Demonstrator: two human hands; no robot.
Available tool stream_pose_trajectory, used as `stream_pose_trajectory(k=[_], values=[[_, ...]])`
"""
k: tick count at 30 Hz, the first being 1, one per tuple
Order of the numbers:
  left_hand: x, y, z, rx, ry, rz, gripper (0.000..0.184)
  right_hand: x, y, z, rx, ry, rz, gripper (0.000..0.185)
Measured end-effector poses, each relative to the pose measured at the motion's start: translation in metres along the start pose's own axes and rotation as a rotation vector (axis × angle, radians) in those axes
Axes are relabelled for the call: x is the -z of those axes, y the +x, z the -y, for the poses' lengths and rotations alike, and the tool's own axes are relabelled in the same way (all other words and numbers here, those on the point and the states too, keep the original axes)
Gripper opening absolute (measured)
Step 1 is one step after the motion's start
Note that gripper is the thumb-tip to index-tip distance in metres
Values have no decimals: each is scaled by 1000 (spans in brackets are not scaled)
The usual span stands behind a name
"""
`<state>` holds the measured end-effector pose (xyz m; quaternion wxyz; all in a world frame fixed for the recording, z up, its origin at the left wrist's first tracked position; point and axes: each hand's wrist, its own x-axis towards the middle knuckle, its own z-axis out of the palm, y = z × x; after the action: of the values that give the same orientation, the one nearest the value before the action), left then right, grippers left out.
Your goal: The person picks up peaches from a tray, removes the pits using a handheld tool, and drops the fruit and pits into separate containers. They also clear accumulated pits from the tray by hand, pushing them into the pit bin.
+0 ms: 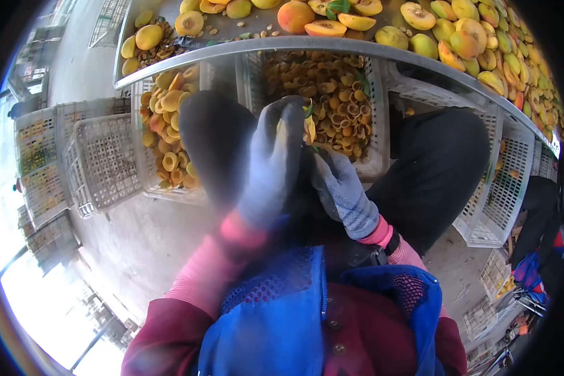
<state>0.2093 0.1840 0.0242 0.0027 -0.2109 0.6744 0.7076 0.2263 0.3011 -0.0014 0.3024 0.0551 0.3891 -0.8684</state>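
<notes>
My left hand [272,160], in a grey glove blurred by motion, is raised between my knees with its fingers curled. At its fingertips shows a yellow apricot [309,130] with a bit of green leaf, partly hidden by the glove. Just right of it and lower, my right hand [344,188], also gloved, has its fingers bent inward; what they hold is hidden. Both hands are above the near side of a crate [377,125] full of browned apricot halves [332,94].
A metal-edged table [282,42] ahead carries whole and cut apricots [470,37] and loose pits. Left of my knee is a crate of orange halves [169,119]. White plastic crates [106,160] stand at far left and right [498,188]. Another person's dark-clothed leg [539,213] is at right.
</notes>
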Motion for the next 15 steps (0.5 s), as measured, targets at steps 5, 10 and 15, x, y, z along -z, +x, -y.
stream_pose_trajectory(k=[5,10,15], values=[[8,7,12,-105,127,26,32,-12,-2,22,-272,-31,-27,24],[10,13,6,-199,105,205,29,-13,-8,25,-553,158,49,43],[15,20,8,-369,268,332,27,7,-6,4,-743,1000,411,46]])
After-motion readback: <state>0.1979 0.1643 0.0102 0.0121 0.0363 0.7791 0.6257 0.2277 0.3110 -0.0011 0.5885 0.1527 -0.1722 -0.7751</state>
